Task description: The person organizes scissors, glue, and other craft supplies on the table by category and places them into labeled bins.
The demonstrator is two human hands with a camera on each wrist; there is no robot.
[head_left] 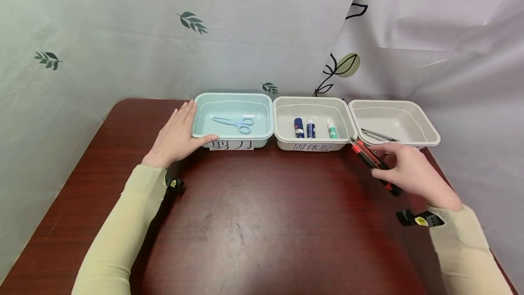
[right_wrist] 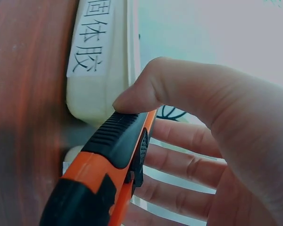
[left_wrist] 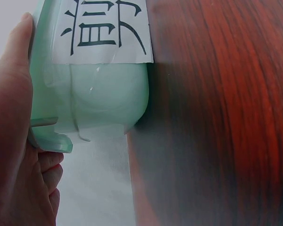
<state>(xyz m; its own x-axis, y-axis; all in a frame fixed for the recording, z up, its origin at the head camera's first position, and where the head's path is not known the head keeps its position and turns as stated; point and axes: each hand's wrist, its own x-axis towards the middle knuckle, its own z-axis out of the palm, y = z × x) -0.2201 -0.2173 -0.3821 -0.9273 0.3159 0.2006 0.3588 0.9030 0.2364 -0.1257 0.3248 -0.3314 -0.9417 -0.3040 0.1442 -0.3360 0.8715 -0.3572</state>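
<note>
My right hand [head_left: 409, 167] pinches a red-orange and black utility knife [right_wrist: 115, 141] between thumb and fingers. The knife slants in front of the right beige bin [head_left: 417, 108], its upper end near the gap beside the middle beige bin [head_left: 313, 100]. My left hand [head_left: 173, 133] rests on the left corner of a light blue bin [left_wrist: 99, 94], fingers straight along its side and thumb along the front rim. Light blue scissors [head_left: 235, 123] lie inside that bin. Three glue sticks [head_left: 299, 127] are in the middle bin. A thin dark object [head_left: 378, 135], kind unclear, lies in the right bin.
The bins stand in a row along the back of a dark red wooden table [head_left: 262, 222]. Behind them hangs a pale curtain [head_left: 262, 26] with leaf prints. Paper labels [head_left: 313, 147] with characters are on the fronts of the left and middle bins.
</note>
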